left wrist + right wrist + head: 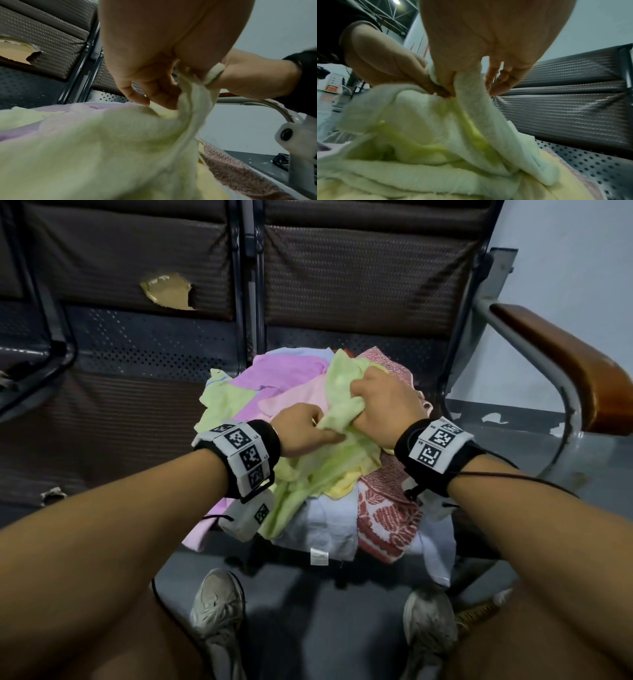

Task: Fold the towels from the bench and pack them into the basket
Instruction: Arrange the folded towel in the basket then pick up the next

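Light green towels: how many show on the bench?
2: one light green towel gripped by the left hand and right hand atop the pile, another at its left edge. More may be buried.

The head view looks steeply down over both forearms at the table (154, 412). Each wrist view sits close under its palm, facing forward; all three share the green towel (342, 378).

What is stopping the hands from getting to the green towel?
Nothing is. Both hands already have it: the left hand pinches the green towel and the right hand grips a bunch of it, on top of the towel pile on the bench. The basket shows in no view, so that path cannot be judged.
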Motion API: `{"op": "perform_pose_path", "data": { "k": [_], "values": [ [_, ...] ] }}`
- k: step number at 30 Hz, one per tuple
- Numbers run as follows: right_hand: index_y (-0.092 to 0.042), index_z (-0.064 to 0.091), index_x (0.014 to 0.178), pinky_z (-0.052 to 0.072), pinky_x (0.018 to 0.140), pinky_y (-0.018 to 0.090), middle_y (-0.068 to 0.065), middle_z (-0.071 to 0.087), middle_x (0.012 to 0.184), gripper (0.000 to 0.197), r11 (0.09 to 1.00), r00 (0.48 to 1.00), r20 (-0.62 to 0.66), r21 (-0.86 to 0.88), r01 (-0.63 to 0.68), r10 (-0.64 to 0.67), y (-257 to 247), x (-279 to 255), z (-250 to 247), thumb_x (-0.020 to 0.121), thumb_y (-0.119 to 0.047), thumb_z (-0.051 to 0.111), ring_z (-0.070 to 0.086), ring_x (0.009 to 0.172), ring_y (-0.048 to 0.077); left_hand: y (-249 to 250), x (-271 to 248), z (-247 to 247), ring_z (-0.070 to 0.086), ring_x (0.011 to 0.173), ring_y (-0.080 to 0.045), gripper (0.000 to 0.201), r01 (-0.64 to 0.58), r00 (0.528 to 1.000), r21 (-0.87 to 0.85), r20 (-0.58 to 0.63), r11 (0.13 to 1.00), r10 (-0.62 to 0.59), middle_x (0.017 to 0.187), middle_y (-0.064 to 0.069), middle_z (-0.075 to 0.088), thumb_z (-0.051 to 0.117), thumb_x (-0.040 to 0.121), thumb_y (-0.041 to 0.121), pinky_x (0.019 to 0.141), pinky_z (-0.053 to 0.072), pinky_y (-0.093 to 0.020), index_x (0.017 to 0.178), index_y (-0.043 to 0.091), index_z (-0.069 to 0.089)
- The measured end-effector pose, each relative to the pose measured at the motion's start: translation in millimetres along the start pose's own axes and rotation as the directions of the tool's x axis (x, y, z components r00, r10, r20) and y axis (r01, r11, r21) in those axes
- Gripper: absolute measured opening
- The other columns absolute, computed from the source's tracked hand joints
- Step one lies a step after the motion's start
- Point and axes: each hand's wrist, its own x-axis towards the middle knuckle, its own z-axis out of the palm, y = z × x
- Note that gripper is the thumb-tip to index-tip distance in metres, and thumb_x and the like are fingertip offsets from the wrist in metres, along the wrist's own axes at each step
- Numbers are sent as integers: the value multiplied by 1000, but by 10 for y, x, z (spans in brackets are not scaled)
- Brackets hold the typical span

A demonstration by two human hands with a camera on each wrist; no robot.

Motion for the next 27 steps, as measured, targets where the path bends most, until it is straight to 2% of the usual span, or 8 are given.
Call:
{"op": "perform_pose_path", "data": {
  "k": [2,7,11,13,15,18,22,27],
  "values": [
    [-16,68,90,45,75,36,0,56,106,26,997,992,99,11,77,-78,25,-29,16,78,-39,70,50,104,26,36,37,9,63,96,-28,8,-32,997,-53,-78,998,28,99,-7,68,57,92,19,79,49,-33,91,14,63],
    [-12,58,72,53,67,40,9,57,76,36,995,935,345,-82,-55,80,366,-167,59,82,-47,64,59,81,32,-24,100,-118,65,102,-24,48,24,965,-311,-241,950,-103,115,-5,69,39,84,-1,83,53,-31,114,22,68],
    [-22,54,76,46,73,40,3,57,82,32,974,984,131,-209,-90,119,531,-161,-30,87,-52,56,49,96,31,-66,90,-140,70,80,-39,50,27,949,-491,-262,871,-177,100,-23,67,30,79,-3,63,60,-53,113,24,56],
    [-22,57,75,43,76,42,2,61,81,30,960,992,-18,-254,-122,121,540,-134,-125,84,-51,55,44,101,32,-65,128,-188,68,81,-38,38,47,903,-506,-346,861,-253,92,-17,65,31,80,2,66,59,-51,106,21,51],
    [-20,59,71,43,79,41,5,61,79,27,976,989,-85,-171,-131,118,537,-133,-185,84,-43,57,48,103,32,-88,190,-256,60,95,-34,31,112,859,-446,-406,888,-312,96,-8,62,34,85,8,80,51,-40,108,19,52],
    [-13,55,76,44,66,39,7,58,72,25,996,998,14,61,-62,61,486,-188,-174,92,-32,58,57,78,31,-136,270,-318,50,119,-38,38,206,894,-199,-359,958,-267,129,-18,58,33,94,17,100,40,-38,122,8,58],
    [-16,43,100,39,57,34,1,54,63,19,958,990,117,285,40,-76,254,-316,-107,97,-25,58,48,57,21,-142,327,-351,58,114,-36,37,213,917,-231,-288,949,-276,130,-22,58,38,98,8,88,49,-33,128,-5,56],
    [-29,48,123,41,57,24,-5,55,62,29,904,956,172,398,154,-238,-39,-331,-35,100,-12,44,48,50,9,58,234,-360,65,72,-22,38,-13,905,-858,-229,513,-359,92,-12,62,34,94,-4,60,62,-34,120,4,60]
  ]
}}
